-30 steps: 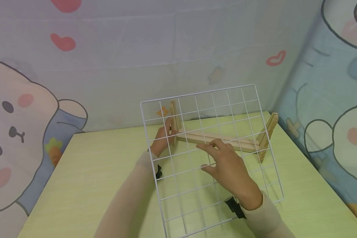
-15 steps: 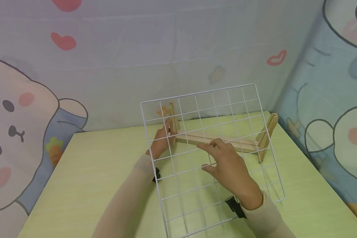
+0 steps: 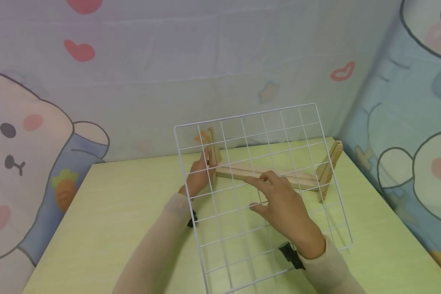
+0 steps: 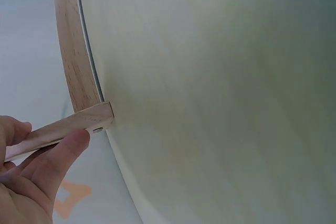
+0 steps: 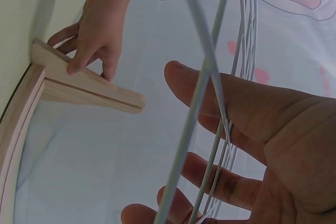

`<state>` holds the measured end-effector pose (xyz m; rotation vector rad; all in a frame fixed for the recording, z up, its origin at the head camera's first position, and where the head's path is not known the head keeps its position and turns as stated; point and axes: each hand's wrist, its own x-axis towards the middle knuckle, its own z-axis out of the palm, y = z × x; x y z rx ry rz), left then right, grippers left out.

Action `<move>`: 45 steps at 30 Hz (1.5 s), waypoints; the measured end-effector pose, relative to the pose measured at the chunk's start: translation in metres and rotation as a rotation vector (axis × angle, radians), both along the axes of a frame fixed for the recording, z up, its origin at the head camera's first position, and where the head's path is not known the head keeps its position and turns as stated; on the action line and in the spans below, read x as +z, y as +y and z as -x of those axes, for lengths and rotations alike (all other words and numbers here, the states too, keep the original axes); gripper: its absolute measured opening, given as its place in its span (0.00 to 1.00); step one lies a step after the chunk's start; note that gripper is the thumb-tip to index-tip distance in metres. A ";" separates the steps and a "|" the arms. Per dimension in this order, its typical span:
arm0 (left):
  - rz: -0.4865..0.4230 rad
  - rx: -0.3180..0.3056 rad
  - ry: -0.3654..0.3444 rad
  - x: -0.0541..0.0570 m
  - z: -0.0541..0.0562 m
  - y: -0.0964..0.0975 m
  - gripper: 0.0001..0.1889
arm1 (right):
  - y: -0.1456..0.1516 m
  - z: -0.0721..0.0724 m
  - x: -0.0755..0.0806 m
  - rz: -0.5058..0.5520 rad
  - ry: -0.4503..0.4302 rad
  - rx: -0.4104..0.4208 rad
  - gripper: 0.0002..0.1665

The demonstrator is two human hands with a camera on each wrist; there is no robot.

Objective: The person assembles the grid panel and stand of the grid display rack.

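Observation:
In the head view a white wire grid panel (image 3: 242,116) leans upright over the table's middle. My right hand (image 3: 284,208) holds it by its wires; in the right wrist view, thumb and curled fingers lie either side of the wires. Behind the panel is a pale wooden stand: a grooved crossbar (image 3: 231,172) with an upright at each end. My left hand (image 3: 198,175) pinches the left upright (image 4: 65,126) between thumb and fingers, close to where it meets the crossbar. The right upright (image 3: 329,169) is untouched. Wires partly cover the stand and left hand.
The light yellow-green table (image 3: 132,192) ends at a back wall hung with a printed cloth (image 3: 143,102). Another cartoon-print cloth (image 3: 415,122) closes off the right side. Dark wrist straps (image 3: 292,255) show at both sleeves.
The left hand has drawn the stand's left end slightly leftward and toward me. The right hand and the grid panel have stayed almost still.

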<state>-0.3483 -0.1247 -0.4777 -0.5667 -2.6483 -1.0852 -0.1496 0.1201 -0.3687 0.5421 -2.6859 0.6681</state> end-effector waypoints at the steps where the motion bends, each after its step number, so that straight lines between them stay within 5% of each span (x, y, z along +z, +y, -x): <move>1: 0.003 0.003 -0.001 0.001 -0.001 0.000 0.33 | 0.000 0.000 0.000 0.000 -0.001 0.000 0.41; 15: 0.039 -0.004 0.197 0.001 -0.012 -0.004 0.20 | 0.001 0.000 0.001 0.005 0.001 0.002 0.41; 36: 0.055 -0.014 0.101 0.011 -0.026 -0.011 0.07 | 0.001 0.000 0.001 0.007 0.005 0.006 0.40; 45: 0.010 -0.005 -0.040 0.014 -0.030 -0.015 0.07 | 0.000 -0.001 0.001 0.005 0.001 0.008 0.40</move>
